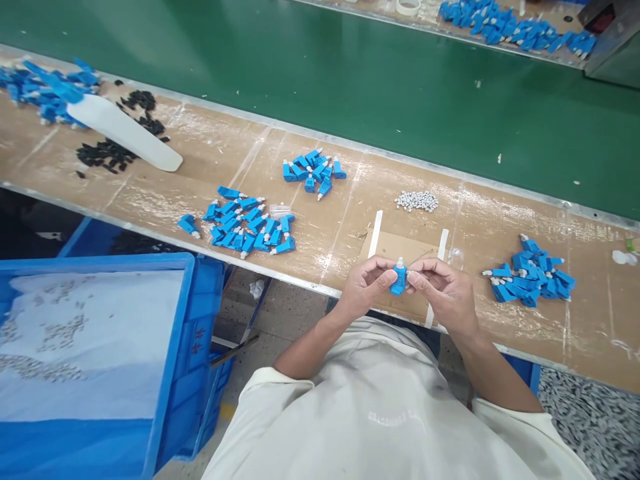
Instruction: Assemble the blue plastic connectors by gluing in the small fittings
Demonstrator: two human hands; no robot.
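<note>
Over the table's front edge, my left hand (369, 283) pinches a small blue plastic part with a white tip (399, 281) between thumb and fingers. The part stands upright, its white tip pointing away from me. My right hand (445, 290) is closed at the part's right side, thumb and fingertips pressed together; what they pinch is too small and covered to make out. Beneath both hands lies a cardboard sheet (407, 245) with white tape strips along its sides. Beyond it is a small pile of whitish-grey bits (417, 201).
Similar blue parts lie in piles left (250, 223), further back (314, 170) and right (533, 273). A white bottle (127, 133) lies among black pieces (105, 155). A green conveyor belt (320, 73) runs behind the table. A blue crate (187, 320) stands at lower left.
</note>
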